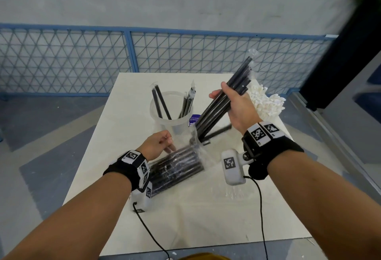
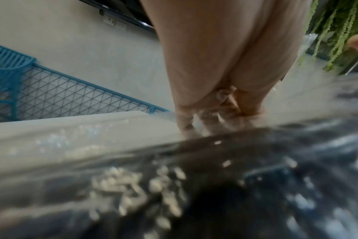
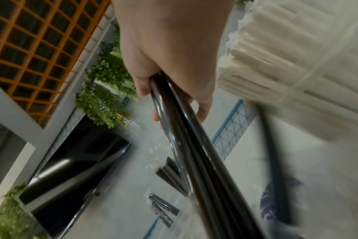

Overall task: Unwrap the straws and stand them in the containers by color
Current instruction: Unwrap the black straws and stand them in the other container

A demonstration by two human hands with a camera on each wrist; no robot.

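Observation:
My right hand (image 1: 225,96) grips a bundle of black straws (image 1: 216,111) held tilted above the white table (image 1: 127,115), lower ends near the bag's open mouth. In the right wrist view my right hand (image 3: 174,84) is wrapped round the bundle (image 3: 196,155). A clear round container (image 1: 153,107) stands mid-table with several wrapped black straws (image 1: 162,105) leaning in it. My left hand (image 1: 164,143), fingers curled, holds the clear bag of black straws (image 1: 177,167) lying on the table. The left wrist view shows the fingers (image 2: 208,119) on the bag (image 2: 245,177).
A pack of white straws (image 1: 266,103) lies at the back right, beside my right hand. A loose black straw (image 1: 219,130) lies under the bundle. A blue mesh fence (image 1: 127,51) runs behind the table. A dark pillar (image 1: 340,63) stands at right.

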